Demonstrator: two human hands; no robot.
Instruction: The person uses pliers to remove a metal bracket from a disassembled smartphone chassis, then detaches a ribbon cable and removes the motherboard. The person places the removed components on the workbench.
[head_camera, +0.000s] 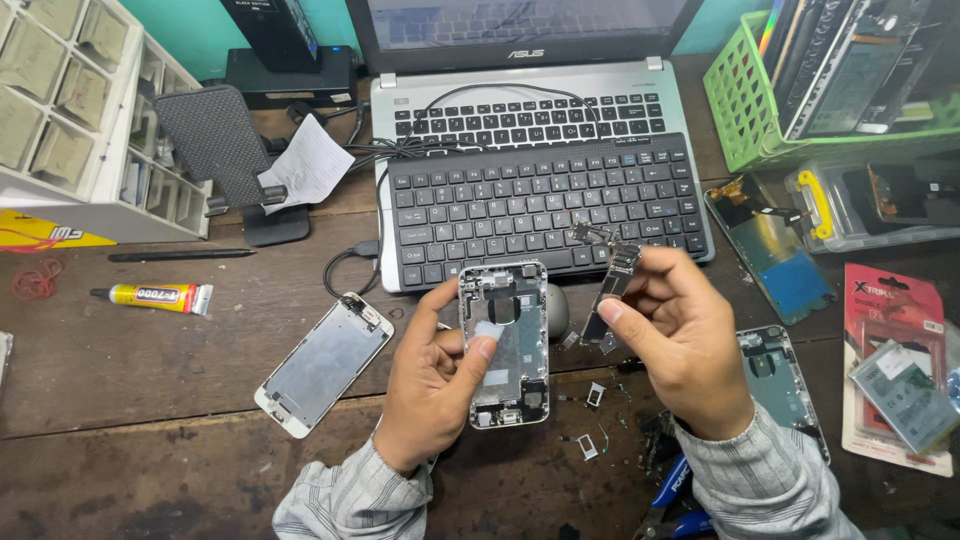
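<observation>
The green basket (735, 110) and red package (895, 365) run off the right edge.

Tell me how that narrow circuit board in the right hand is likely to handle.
The circuit board, pinched by the right hand, looks thin, so probably light and stiff yet fragile. Its small parts seem exposed, so edge grips suit it. The left hand holds the open phone housing apart from it.

Phone housing (505, 345): silver metal back shell, opened, inside facing up, small parts and connectors at top and bottom ends, pale patch mid-body; held upright above the bench (150, 380) in the left hand (435, 385), thumb on its inner face; circuit board (610, 290): narrow dark strip, tilted, pinched in the right hand (680, 345), just beside the housing's right edge.
</observation>
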